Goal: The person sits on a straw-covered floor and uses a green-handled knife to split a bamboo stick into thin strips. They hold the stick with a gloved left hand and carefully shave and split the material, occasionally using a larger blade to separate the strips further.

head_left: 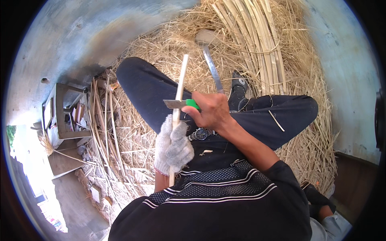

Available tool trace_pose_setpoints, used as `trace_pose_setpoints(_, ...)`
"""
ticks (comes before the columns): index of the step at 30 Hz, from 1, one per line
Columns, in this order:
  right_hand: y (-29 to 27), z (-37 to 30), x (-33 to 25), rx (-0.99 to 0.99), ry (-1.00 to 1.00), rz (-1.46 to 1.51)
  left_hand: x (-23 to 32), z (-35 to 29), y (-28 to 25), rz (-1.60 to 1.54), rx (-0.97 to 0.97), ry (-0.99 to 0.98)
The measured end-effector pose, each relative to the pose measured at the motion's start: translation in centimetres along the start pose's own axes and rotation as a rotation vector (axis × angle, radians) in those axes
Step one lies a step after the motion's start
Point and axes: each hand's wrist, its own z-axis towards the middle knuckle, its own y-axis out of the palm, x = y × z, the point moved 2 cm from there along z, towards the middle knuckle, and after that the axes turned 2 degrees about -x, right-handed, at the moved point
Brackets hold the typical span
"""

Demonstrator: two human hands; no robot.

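Observation:
A white knitted glove covers my left hand point(173, 145), closed around a pale, split bamboo-like strip point(182, 78). The strip stands roughly upright in the view, its far end above my fist and its near end below. In my bare right hand point(211, 110) is a knife with a green handle point(193, 105). Its flat blade point(174, 104) points left and crosses the strip just above the glove. Beyond my right hand extends a long metal blade point(212, 69); its near end is hidden behind the hand, so I cannot tell whether it is held.
My crossed legs in dark trousers point(142, 86) surround the work. Straw and shavings point(173, 42) cover the ground. A bundle of long pale strips point(257, 40) lies at the far right, more strips point(100, 124) at left beside a wooden box point(64, 116). Bluish walls point(345, 80) curve alongside.

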Motion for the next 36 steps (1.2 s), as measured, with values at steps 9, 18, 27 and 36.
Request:
trace_pose_setpoints(9,1.6,4.6,12.6,0.069,0.700,-0.265,0.0,-0.3,-5.9,-0.002,-0.235,-0.087)
trace_pose_setpoints(18,-4.6,2.5,8.2,0.117,0.346,0.223,1.5,0.0,0.9,0.445,0.262,0.304)
trace_pose_setpoints(27,-0.6,-1.1,-0.4,-0.188,0.022,0.297,0.6,-0.1,0.6,0.527,0.331,0.190)
trace_pose_setpoints(36,0.4,-0.7,1.9,-0.006,-0.031,0.041,-0.5,1.3,0.9,0.376,0.237,0.099)
